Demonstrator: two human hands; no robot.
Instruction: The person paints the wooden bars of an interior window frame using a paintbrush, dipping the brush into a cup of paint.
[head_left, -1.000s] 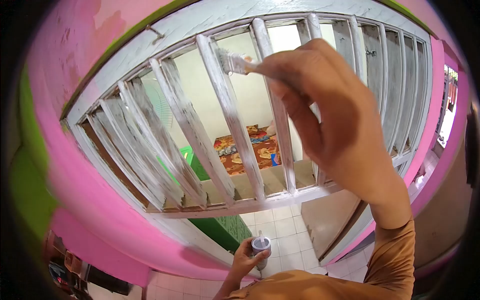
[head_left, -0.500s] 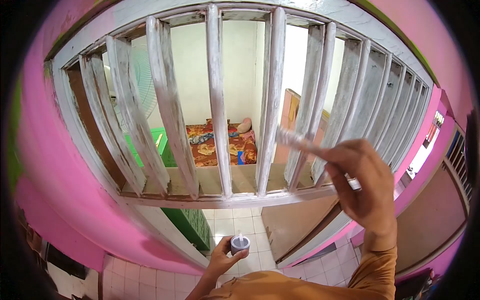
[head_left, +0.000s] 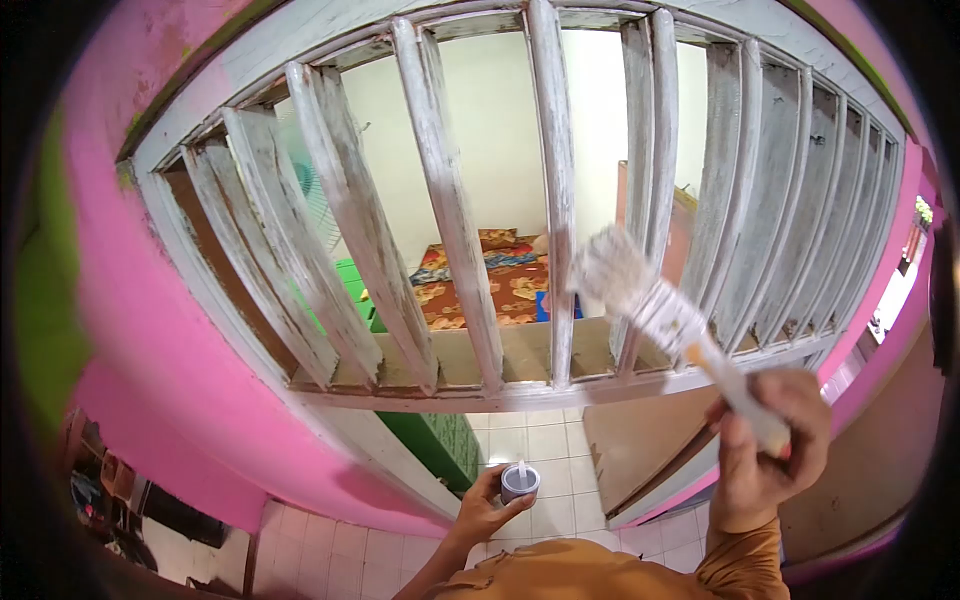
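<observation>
My right hand [head_left: 772,450] is closed round the handle of a paintbrush [head_left: 665,312], whose white-coated bristles point up and left, in front of the wooden slats. Whether the bristles touch a slat I cannot tell. Low in the view, my left hand [head_left: 487,508] holds a small open cup [head_left: 520,482] with greyish contents and a pale stick-like piece in it. The slats [head_left: 455,220] stand upright in a white frame [head_left: 480,402]; their white coating is patchy, with brown wood showing on several at the left.
Pink walls [head_left: 150,330] flank the frame. Behind the slats are a patterned bed [head_left: 480,295], a green fan [head_left: 310,185] and a pale wall. Below are a green cabinet [head_left: 435,445], a brown door panel [head_left: 650,450] and a tiled floor [head_left: 555,500].
My right hand has come down from the upper slats with the brush, which now appears closer and larger. The view has shifted. My left hand still holds the cup low down.
</observation>
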